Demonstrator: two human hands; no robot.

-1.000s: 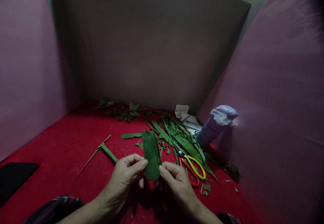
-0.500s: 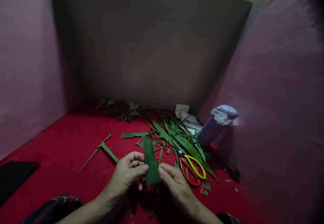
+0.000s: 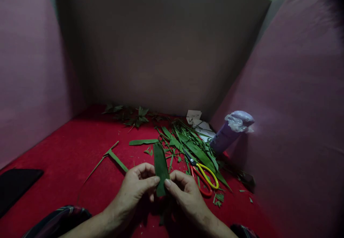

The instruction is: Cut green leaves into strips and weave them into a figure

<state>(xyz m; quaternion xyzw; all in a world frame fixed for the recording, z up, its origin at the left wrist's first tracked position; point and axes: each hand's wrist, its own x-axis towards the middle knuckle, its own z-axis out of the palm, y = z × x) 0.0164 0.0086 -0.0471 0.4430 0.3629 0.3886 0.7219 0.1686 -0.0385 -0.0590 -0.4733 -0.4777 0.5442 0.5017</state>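
A long green leaf strip [image 3: 160, 161] stands up between my two hands. My left hand [image 3: 138, 186] pinches its left edge, thumb in front and fingers behind. On the other edge my right hand [image 3: 185, 191] is closed, thumb and forefinger gripping the same strip. Just behind it another narrow green leaf strip [image 3: 142, 142] lies on the red cloth. Scissors [image 3: 202, 177] with one red and one yellow handle rest right of my right hand, blades on a heap of cut leaves [image 3: 188, 141].
A purple container [image 3: 228, 134] topped with clear plastic leans at the right wall, near white papers [image 3: 202, 128]. A stem with a folded leaf piece [image 3: 114, 155] lies left of my hands. At far left is a flat black object [image 3: 20, 187]. More leaves [image 3: 139, 116] lie along the back.
My right thumb has moved left onto the front of the leaf strip. The strip now looks narrower, its right edge drawn in, and both hands are slightly closer together.
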